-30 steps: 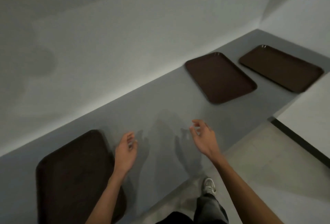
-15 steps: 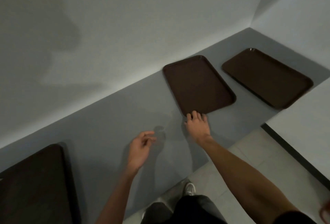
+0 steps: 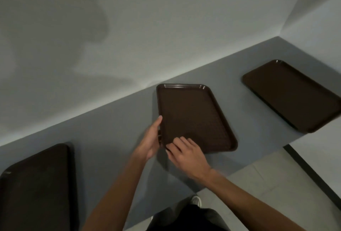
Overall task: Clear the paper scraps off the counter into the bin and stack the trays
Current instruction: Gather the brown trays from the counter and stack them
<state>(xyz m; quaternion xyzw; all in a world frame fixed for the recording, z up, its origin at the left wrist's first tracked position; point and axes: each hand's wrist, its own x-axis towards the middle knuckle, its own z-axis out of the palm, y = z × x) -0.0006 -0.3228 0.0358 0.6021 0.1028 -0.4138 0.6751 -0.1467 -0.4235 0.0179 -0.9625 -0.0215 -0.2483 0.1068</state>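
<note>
Three dark brown trays lie on the grey counter [image 3: 114,138]. The middle tray [image 3: 193,116] is in both my hands. My left hand [image 3: 150,141] grips its left rim near the front corner, thumb along the edge. My right hand [image 3: 186,154] pinches the front left corner, fingers on the tray's surface. A second tray [image 3: 293,96] lies to the right near the corner of the walls. The third tray [image 3: 36,190] lies at the lower left, partly cut off by the frame. No paper scraps or bin show.
A pale wall [image 3: 129,37] runs behind the counter and meets another wall at the right. A lighter counter section [image 3: 321,149] adjoins on the right. Tiled floor [image 3: 258,190] and my shoe [image 3: 195,200] show below the counter's front edge.
Both hands moved onto the middle tray: the right went from touching its front edge to pinching the corner, the left came from mid-air to grip the left rim. The tray has turned slightly.
</note>
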